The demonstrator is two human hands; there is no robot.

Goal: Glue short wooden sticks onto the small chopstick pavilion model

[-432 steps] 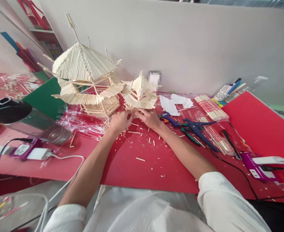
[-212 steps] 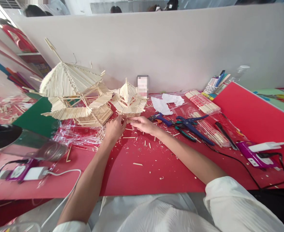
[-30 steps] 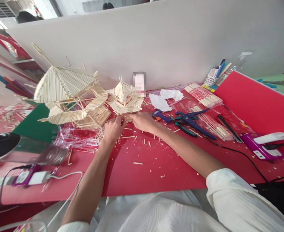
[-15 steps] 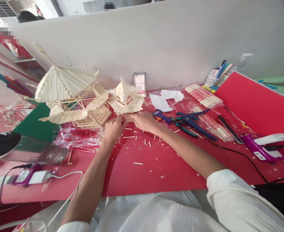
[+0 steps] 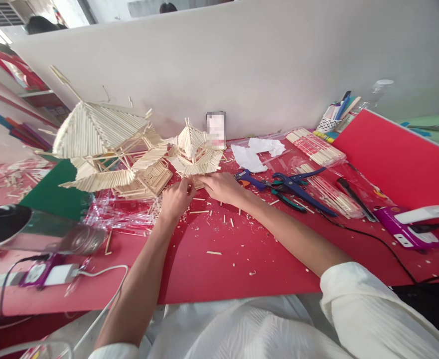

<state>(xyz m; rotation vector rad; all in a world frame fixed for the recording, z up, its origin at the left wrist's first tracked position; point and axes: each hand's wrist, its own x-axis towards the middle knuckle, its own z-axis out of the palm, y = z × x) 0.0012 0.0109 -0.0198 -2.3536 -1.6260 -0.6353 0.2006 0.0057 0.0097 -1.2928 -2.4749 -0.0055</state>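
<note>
My left hand point(image 5: 176, 199) is closed in a pinch at the front foot of a small pagoda-like stick model point(image 5: 193, 162); what its fingertips hold is too small to make out. Close beside it, my right hand point(image 5: 222, 187) reaches in from the right, its fingers drawn together under the front edge of the model's lower roof. Its fingertips are partly hidden, so what they grip is unclear. A larger stick pavilion point(image 5: 101, 129) with a broad, ribbed roof adjoins the small model on the left.
Blue-handled cutters point(image 5: 301, 192), a utility knife point(image 5: 357, 199) and packs of sticks point(image 5: 316, 147) lie to the right. White tissue point(image 5: 251, 157) and a phone point(image 5: 216, 129) are behind. Stick scraps litter the red table point(image 5: 219, 279). A clear jar point(image 5: 60, 229) and a purple power strip point(image 5: 406, 229) flank the area.
</note>
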